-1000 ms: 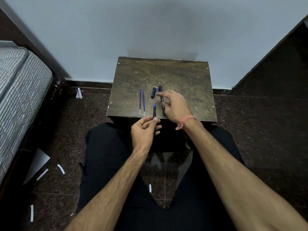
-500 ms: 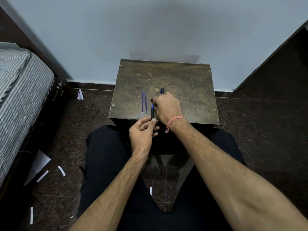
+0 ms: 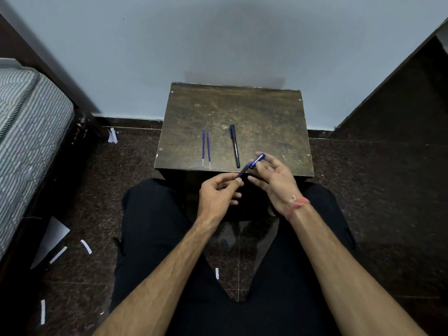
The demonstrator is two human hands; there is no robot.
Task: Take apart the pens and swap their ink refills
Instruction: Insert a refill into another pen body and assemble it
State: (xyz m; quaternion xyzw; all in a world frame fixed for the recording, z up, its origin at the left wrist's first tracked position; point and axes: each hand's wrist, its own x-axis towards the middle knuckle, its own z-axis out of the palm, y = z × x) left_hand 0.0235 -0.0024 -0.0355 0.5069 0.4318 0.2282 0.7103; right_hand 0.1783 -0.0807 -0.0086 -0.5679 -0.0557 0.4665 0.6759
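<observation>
Two thin blue ink refills (image 3: 205,148) lie side by side on the small brown table (image 3: 266,117), near its front edge. To their right a black capped pen (image 3: 234,146) lies lengthwise. At the table's front edge my left hand (image 3: 219,196) pinches the lower end of a dark pen barrel (image 3: 243,172). My right hand (image 3: 275,177) holds a blue pen piece with white lettering (image 3: 258,159) at the barrel's upper end. The two pieces meet end to end between my hands.
A striped mattress (image 3: 26,132) on a dark frame stands at the left. White paper scraps (image 3: 58,248) lie on the dark stone floor. A pale wall stands behind the table. My legs in black trousers sit below the table.
My right hand has lifted a blue pen piece off the table and drawn back to the front edge, meeting the barrel in my left hand. The black pen stays on the table.
</observation>
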